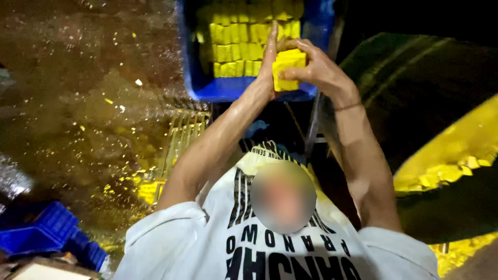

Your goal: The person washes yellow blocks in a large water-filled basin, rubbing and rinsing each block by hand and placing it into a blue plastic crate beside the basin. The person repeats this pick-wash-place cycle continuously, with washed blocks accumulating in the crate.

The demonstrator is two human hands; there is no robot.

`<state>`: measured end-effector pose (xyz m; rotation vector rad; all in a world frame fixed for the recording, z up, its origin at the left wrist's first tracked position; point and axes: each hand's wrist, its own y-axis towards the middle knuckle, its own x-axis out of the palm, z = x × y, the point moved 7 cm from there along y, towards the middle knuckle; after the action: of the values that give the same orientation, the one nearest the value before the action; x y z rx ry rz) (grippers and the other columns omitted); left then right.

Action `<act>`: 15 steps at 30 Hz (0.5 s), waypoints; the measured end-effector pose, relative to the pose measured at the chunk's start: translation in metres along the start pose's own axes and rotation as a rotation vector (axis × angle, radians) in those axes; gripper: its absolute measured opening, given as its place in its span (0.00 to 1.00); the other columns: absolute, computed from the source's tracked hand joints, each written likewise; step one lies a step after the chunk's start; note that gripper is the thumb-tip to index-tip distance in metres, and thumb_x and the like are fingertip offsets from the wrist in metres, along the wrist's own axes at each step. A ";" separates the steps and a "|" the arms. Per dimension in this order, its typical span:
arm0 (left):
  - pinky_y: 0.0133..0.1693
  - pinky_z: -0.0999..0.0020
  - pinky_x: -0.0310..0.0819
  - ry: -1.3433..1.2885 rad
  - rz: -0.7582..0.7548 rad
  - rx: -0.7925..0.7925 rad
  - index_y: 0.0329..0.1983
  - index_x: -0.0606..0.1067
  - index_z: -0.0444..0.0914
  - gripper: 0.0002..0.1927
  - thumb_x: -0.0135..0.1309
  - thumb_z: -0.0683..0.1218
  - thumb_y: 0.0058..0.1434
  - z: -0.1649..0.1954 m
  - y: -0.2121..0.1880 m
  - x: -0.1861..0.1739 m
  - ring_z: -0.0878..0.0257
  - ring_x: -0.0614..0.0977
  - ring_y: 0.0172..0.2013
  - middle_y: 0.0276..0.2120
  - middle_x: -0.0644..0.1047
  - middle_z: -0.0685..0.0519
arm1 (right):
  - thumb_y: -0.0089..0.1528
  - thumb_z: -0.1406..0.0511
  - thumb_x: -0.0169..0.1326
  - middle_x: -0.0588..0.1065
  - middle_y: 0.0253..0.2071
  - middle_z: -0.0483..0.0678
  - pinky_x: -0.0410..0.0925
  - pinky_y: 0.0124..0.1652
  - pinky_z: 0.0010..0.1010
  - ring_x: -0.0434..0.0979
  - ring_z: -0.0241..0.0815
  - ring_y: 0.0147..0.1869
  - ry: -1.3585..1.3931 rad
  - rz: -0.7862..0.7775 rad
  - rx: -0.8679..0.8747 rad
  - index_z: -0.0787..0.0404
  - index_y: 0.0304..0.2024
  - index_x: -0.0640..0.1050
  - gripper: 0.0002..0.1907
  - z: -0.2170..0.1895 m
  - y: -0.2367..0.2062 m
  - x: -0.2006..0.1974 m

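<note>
Both my arms reach forward over a blue crate (233, 89) packed with rows of yellow rectangular blocks (236, 39). Between my hands I hold a small stack of the same yellow blocks (286, 70) at the crate's near right corner. My left hand (268, 59) presses flat against the stack's left side, fingers straight and pointing away. My right hand (314, 65) wraps the stack from the right with curled fingers. A thin band circles my right wrist. My white printed shirt fills the bottom of the view.
The wet brown floor (88, 103) on the left is strewn with yellow crumbs. A metal grate (181, 137) lies beside the crate. Empty blue crates (49, 233) stand at the lower left. On the right, a dark curved trough (446, 173) carries more yellow pieces.
</note>
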<state>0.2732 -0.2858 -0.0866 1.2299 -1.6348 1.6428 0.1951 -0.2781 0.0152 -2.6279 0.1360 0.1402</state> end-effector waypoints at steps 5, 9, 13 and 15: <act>0.44 0.49 0.83 0.304 0.488 -0.081 0.59 0.69 0.39 0.47 0.36 0.80 0.55 0.046 -0.004 -0.096 0.49 0.85 0.46 0.50 0.79 0.42 | 0.50 0.45 0.70 0.77 0.53 0.59 0.68 0.55 0.45 0.78 0.53 0.55 -0.239 0.153 0.580 0.62 0.58 0.78 0.41 0.100 0.031 0.042; 0.45 0.59 0.74 1.052 0.526 -0.156 0.56 0.78 0.32 0.46 0.32 0.76 0.67 0.051 0.009 -0.128 0.57 0.81 0.42 0.45 0.81 0.46 | 0.46 0.39 0.68 0.65 0.68 0.61 0.59 0.57 0.66 0.62 0.77 0.67 -0.879 0.310 0.715 0.47 0.59 0.78 0.42 0.152 0.041 0.063; 0.39 0.57 0.73 1.039 0.453 -0.256 0.49 0.82 0.32 0.42 0.30 0.71 0.75 0.030 0.015 -0.125 0.56 0.78 0.34 0.35 0.83 0.50 | 0.55 0.43 0.63 0.71 0.64 0.62 0.62 0.63 0.51 0.68 0.67 0.68 -0.459 0.222 0.512 0.60 0.61 0.76 0.40 0.165 0.038 0.054; 0.41 0.58 0.75 1.351 0.437 -0.183 0.50 0.80 0.36 0.37 0.31 0.69 0.73 0.034 0.024 -0.099 0.53 0.81 0.31 0.28 0.82 0.47 | 0.57 0.45 0.63 0.74 0.61 0.63 0.67 0.64 0.39 0.74 0.57 0.66 -0.313 0.325 0.297 0.67 0.61 0.75 0.40 0.144 0.010 0.027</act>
<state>0.3061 -0.2987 -0.1878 -0.4271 -1.0659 1.7980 0.2101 -0.2183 -0.1187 -2.2383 0.4382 0.5906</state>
